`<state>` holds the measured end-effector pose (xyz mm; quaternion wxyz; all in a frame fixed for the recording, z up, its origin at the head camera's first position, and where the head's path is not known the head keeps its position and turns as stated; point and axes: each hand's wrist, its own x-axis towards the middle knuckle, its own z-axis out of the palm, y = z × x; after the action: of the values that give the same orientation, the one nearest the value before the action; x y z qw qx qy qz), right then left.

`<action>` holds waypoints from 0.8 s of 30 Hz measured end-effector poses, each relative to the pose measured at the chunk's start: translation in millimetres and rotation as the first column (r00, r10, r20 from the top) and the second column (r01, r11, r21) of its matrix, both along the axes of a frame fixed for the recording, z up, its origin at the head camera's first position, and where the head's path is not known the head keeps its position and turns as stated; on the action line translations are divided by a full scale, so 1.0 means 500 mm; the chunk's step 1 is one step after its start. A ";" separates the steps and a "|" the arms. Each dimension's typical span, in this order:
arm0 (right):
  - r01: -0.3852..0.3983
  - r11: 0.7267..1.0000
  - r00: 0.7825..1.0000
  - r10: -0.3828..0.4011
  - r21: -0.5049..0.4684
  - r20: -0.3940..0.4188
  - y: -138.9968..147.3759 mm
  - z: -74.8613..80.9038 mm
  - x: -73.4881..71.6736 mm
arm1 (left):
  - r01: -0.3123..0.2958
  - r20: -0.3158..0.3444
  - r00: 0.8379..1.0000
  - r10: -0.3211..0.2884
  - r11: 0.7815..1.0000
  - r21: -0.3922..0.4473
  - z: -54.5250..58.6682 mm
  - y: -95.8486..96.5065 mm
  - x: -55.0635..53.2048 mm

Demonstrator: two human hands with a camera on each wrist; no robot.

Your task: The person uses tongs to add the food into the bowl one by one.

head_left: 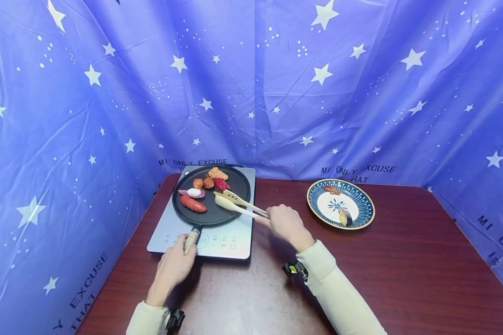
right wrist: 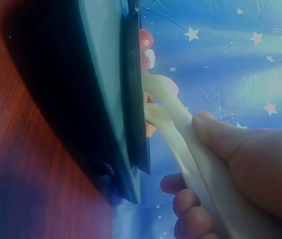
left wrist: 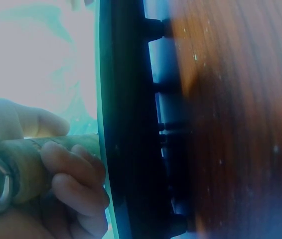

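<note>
My left hand grips the wooden handle of a round black flat pan, its fingers curled around it. My right hand holds a pair of cream-coloured tongs, thumb on one arm and fingers under the other. The tong heads reach over the right half of the pan, slightly apart, with nothing visible between them. In the pan lie a red sausage-like piece, a pink and white piece, brown chunks, a dark red piece and a golden fried piece.
The pan sits on a silver induction cooktop at the left of the dark red wooden table. At the right stands a blue-patterned plate bearing a brown piece and a dark and yellow piece. A blue starry curtain surrounds the table.
</note>
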<state>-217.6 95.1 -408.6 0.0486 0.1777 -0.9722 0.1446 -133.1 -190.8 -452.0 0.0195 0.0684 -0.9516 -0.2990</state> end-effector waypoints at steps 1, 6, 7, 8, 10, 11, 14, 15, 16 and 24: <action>0.003 1.000 1.000 -0.003 -0.002 -0.002 -0.001 -0.001 -0.001 | 0.000 -0.002 1.000 0.000 1.000 0.001 0.001 0.000 0.000; 0.007 1.000 1.000 -0.007 -0.017 -0.018 -0.008 -0.011 0.001 | 0.001 -0.001 1.000 -0.001 1.000 0.005 0.002 0.001 0.001; 0.006 1.000 1.000 -0.006 -0.023 -0.026 -0.009 -0.014 0.002 | 0.000 0.000 1.000 0.000 1.000 0.005 0.001 0.001 0.001; 0.004 1.000 0.999 -0.005 -0.027 -0.035 -0.011 -0.016 0.002 | 0.000 0.002 1.000 0.000 1.000 0.004 0.000 0.000 0.001; -0.002 1.000 0.999 0.001 -0.030 -0.054 -0.015 -0.020 0.003 | -0.002 0.002 1.000 0.002 1.000 0.000 -0.001 -0.001 0.001; -0.006 1.000 0.998 0.004 -0.028 -0.066 -0.017 -0.022 0.002 | -0.002 0.002 1.000 0.002 1.000 -0.002 -0.002 -0.001 0.001; -0.009 1.000 0.996 0.007 -0.024 -0.087 -0.023 -0.027 0.000 | -0.002 -0.001 1.000 0.002 1.000 -0.003 -0.002 -0.001 0.001; -0.011 1.000 0.996 0.009 -0.021 -0.091 -0.026 -0.027 -0.001 | -0.002 -0.002 1.000 0.002 1.000 -0.003 -0.002 -0.001 0.001; -0.010 1.000 0.996 0.008 -0.022 -0.094 -0.028 -0.028 -0.001 | -0.002 -0.003 1.000 0.002 1.000 -0.004 -0.002 -0.001 0.001; -0.020 0.999 0.991 0.014 -0.037 -0.136 -0.043 -0.023 -0.005 | -0.001 -0.003 1.000 0.001 1.000 0.000 -0.004 -0.002 0.000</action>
<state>-220.1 73.8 -420.1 0.1167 0.1944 -0.9622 0.1511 -133.2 -191.7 -454.1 0.0212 0.0682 -0.9515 -0.2991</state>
